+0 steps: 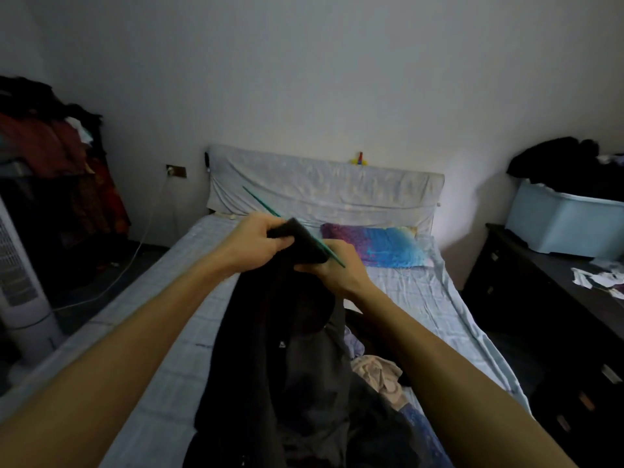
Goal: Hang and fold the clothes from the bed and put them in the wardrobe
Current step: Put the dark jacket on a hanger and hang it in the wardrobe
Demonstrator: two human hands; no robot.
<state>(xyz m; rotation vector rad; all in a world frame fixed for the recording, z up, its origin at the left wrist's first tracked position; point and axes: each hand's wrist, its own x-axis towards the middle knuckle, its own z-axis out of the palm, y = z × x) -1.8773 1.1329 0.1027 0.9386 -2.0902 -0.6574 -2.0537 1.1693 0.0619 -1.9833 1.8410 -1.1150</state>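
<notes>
Dark garment point(304, 366) hangs above the bed point(422, 298), its top gripped against a green hanger point(260, 201) by the curled fingers point(283, 243) of left hand point(256, 241) and right hand point(337, 268), so hanging looks barely begun, while more clothes point(378, 369) lie heaped beside it, wardrobe unseen.

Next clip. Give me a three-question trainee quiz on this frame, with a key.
1. True or false: the left hand and the right hand both grip the dark garment above the bed.
2. What colour is the hanger being worked into the garment? A) green B) red C) white
3. Fill in: the light blue bin stands on the dark ____ to the right of the bed.
Key: 1 true; 2 A; 3 dresser.
</notes>
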